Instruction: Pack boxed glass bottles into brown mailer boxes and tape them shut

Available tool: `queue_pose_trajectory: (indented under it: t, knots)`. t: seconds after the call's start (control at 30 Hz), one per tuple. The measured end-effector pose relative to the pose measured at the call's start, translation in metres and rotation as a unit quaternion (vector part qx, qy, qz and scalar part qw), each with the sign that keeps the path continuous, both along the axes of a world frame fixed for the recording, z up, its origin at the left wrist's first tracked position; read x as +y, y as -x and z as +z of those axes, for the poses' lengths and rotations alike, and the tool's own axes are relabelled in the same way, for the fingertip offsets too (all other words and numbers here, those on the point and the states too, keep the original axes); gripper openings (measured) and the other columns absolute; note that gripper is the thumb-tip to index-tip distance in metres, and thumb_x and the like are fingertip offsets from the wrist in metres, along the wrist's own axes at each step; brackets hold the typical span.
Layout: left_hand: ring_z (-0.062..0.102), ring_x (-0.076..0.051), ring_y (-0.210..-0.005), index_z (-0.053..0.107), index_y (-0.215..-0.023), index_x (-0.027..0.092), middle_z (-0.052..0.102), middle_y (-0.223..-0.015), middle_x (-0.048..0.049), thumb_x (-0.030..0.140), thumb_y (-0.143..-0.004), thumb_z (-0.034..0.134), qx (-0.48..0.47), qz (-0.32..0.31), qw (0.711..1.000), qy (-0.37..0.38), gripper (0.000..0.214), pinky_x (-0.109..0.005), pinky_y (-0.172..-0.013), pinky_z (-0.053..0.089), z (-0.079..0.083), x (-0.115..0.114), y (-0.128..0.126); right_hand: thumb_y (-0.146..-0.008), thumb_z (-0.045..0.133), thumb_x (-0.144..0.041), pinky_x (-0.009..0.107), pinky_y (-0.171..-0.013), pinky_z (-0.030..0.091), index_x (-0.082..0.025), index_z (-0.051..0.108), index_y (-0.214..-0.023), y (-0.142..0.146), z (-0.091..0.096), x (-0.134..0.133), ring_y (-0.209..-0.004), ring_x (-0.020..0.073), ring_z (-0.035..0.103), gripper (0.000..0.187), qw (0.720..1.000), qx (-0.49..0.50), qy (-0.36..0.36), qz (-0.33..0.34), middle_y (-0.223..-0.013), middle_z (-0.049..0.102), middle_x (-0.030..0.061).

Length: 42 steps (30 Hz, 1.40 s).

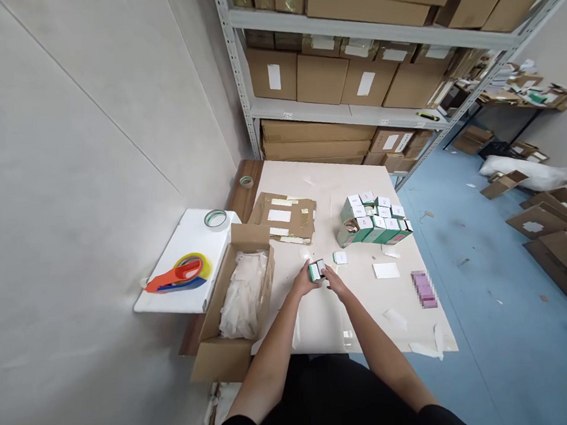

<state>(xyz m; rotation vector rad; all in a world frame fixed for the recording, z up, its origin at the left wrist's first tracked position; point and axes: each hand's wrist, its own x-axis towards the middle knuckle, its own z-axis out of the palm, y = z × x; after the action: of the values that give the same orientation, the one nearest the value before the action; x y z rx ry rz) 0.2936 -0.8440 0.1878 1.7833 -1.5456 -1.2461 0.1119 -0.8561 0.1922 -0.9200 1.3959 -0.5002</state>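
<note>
Nearest, the person's forearms (275, 351) are stretching out over the near edge of the table (322, 327). The left hand (304, 281) and right hand (335, 282) are meeting above the table's middle, both closing narrowly on one small box (317, 270), green and white, and holding it just off the surface.

A second loose box (340, 257) is lying just to its right. Further off on the right, a stack (373, 218) of like boxes is standing in tidy rows. To the left, an open carton (243, 294) is holding clear bags, and none of the boxes seems to be bagged yet. Judging by this, the work is looking early: one box in hand, and the stack waiting untouched. A flattened cardboard (286, 215) is lying at the far left.
</note>
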Motion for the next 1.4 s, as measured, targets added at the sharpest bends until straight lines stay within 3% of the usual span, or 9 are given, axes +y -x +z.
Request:
queue_pose_trajectory:
  t: [0.1,0.2,0.3,0.53,0.77,0.9,1.07,1.2,1.4]
  knots:
    - [0.053,-0.034,-0.140,0.030,-0.163,0.025,0.043,-0.163,-0.0164,0.029,-0.067,0.089,-0.006,0.002,1.000,0.027,0.113,-0.040,-0.110,0.047,0.012,0.007,-0.003,-0.085,0.061,-0.068,0.045,-0.096,0.050,-0.035,0.054,-0.148,-0.010,-0.005,0.005,-0.130,0.0292,0.055,0.071,1.000,0.017,0.011,-0.023,-0.151,0.056,0.0081]
    - [0.049,-0.032,-0.144,0.046,-0.155,0.028,0.043,-0.162,-0.0115,0.029,-0.077,0.082,-0.028,-0.017,0.996,0.089,0.085,-0.041,-0.115,0.043,0.027,0.009,-0.002,-0.084,0.062,-0.068,0.044,-0.093,0.052,-0.033,0.059,-0.141,-0.016,-0.006,0.007,-0.122,0.0279,0.059,0.067,0.998,0.030,0.017,-0.044,-0.144,0.061,0.0082]
    - [0.055,-0.031,-0.137,0.063,-0.138,0.027,0.048,-0.157,-0.0102,0.025,-0.079,0.079,-0.046,-0.043,0.994,0.091,0.062,-0.041,-0.115,0.044,0.035,0.009,-0.003,-0.083,0.061,-0.067,0.042,-0.090,0.053,-0.029,0.064,-0.133,-0.019,-0.005,0.011,-0.111,0.0266,0.063,0.063,0.996,0.049,0.023,-0.066,-0.132,0.067,0.0090]
    - [0.064,-0.027,-0.120,0.057,-0.144,0.030,0.054,-0.140,-0.0089,0.023,-0.081,0.076,-0.072,-0.132,0.984,0.092,0.067,-0.035,-0.102,0.051,0.032,0.009,-0.010,-0.078,0.069,-0.070,0.039,-0.083,0.054,-0.026,0.070,-0.111,-0.014,-0.009,0.025,-0.094,0.0237,0.070,0.055,0.995,0.051,0.027,-0.080,-0.114,0.072,0.0090]
    - [0.067,-0.024,-0.106,0.061,-0.120,0.026,0.059,-0.127,-0.0066,0.030,-0.080,0.078,-0.032,-0.050,0.992,0.112,0.044,-0.035,-0.095,0.053,0.038,0.011,-0.006,-0.077,0.068,-0.072,0.039,-0.083,0.054,-0.026,0.071,-0.114,-0.009,-0.012,0.032,-0.106,0.0262,0.067,0.059,0.993,0.060,0.014,-0.098,-0.121,0.071,0.0103]
    - [0.065,-0.022,-0.115,0.060,-0.125,0.028,0.068,-0.123,-0.0044,0.027,-0.093,0.061,0.011,-0.011,0.994,0.108,0.032,-0.036,-0.105,0.050,0.030,0.010,-0.012,-0.083,0.058,-0.074,0.040,-0.085,0.054,-0.025,0.070,-0.119,-0.005,-0.016,0.035,-0.107,0.0266,0.068,0.062,0.993,0.057,0.012,-0.107,-0.131,0.068,0.0108]
    - [0.049,-0.023,-0.145,0.061,-0.140,0.025,0.052,-0.156,-0.0084,0.018,-0.097,0.048,0.002,-0.039,0.992,0.124,0.045,-0.037,-0.121,0.038,0.022,0.010,-0.014,-0.085,0.062,-0.063,0.044,-0.099,0.050,-0.024,0.068,-0.128,-0.015,-0.012,0.028,-0.115,0.0309,0.066,0.058,0.987,0.118,0.072,-0.077,-0.123,0.073,0.0106]
    - [0.046,-0.028,-0.148,0.045,-0.156,0.025,0.033,-0.170,-0.0080,0.022,-0.096,0.052,-0.017,-0.103,0.992,0.075,0.061,-0.040,-0.119,0.041,0.024,0.013,-0.014,-0.077,0.075,-0.042,0.042,-0.108,0.044,-0.026,0.054,-0.147,-0.031,-0.001,0.021,-0.126,0.0324,0.061,0.076,0.959,0.223,0.163,-0.057,-0.137,0.067,0.0107]
    - [0.043,-0.034,-0.150,0.034,-0.163,0.024,0.018,-0.175,-0.0091,0.031,-0.080,0.075,-0.036,-0.139,0.989,0.041,0.093,-0.042,-0.117,0.043,0.027,0.015,-0.018,-0.094,0.048,-0.031,0.042,-0.101,0.047,-0.025,0.042,-0.155,-0.026,0.016,0.018,-0.112,0.0303,0.068,0.061,0.946,0.247,0.204,-0.045,-0.124,0.072,0.0101]
